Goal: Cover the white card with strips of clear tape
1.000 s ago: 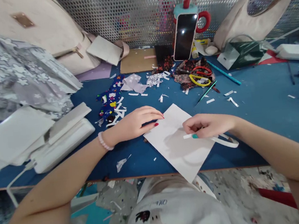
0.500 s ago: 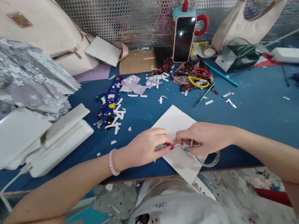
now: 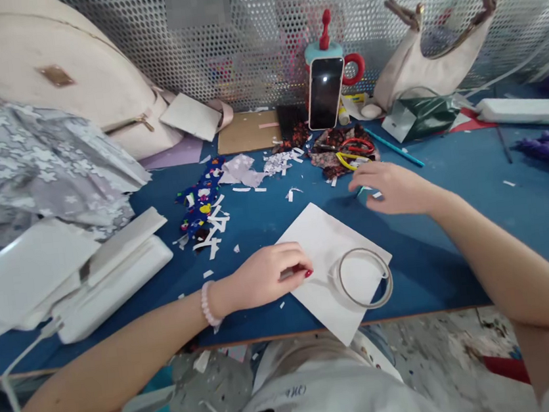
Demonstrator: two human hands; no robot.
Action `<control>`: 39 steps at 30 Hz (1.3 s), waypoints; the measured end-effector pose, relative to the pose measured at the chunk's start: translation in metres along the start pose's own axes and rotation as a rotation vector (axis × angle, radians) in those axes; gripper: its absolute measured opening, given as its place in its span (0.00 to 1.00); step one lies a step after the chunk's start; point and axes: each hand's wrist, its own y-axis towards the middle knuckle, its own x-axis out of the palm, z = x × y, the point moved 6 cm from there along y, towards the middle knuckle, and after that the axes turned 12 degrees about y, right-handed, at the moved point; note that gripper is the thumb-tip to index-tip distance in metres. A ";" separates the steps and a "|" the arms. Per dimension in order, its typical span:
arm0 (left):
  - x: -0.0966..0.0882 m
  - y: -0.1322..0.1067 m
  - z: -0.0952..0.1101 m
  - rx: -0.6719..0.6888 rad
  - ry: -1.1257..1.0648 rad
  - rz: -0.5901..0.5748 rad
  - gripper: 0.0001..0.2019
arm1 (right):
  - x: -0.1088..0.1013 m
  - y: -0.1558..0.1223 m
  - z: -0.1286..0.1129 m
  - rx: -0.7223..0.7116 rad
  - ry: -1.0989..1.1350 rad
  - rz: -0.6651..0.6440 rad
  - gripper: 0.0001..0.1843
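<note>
A white square sheet of paper (image 3: 315, 234) lies at an angle at the table's front edge. On its right half rests a roll of tape (image 3: 387, 286), with a faint pale strip running from it toward my left hand (image 3: 275, 273). The thumb and finger of that hand are pinched together at the sheet's left corner, where the strip appears to end. Farther back, my right hand (image 3: 394, 187) reaches over the table with its fingers apart, holding nothing. Just beyond it are yellow-and-red-handled scissors (image 3: 355, 150) on dark patterned fabric. A thin green tool (image 3: 361, 191) shows partly beneath its fingers.
Paper scraps (image 3: 217, 222) and fabric pieces (image 3: 241, 171) litter the table. A phone (image 3: 326, 93) leans on a red-handled cup. Left are a backpack (image 3: 71, 77), patterned cloth (image 3: 34, 147) and a white power bar (image 3: 115, 284); a handbag (image 3: 417, 64) stands back right.
My right hand has let go of the tape roll and moved away, toward the scissors. The roll now lies flat on the sheet. My left hand stays pinched near the same spot.
</note>
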 end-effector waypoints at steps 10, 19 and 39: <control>0.001 0.000 0.000 -0.004 -0.022 -0.019 0.07 | 0.015 0.001 0.049 0.521 -0.157 0.178 0.08; 0.001 -0.001 0.002 0.008 -0.021 -0.023 0.08 | 0.019 0.003 0.035 0.337 0.019 0.167 0.13; 0.005 -0.007 0.013 0.194 0.144 -0.227 0.24 | 0.035 0.002 -0.062 -0.036 0.490 -0.462 0.20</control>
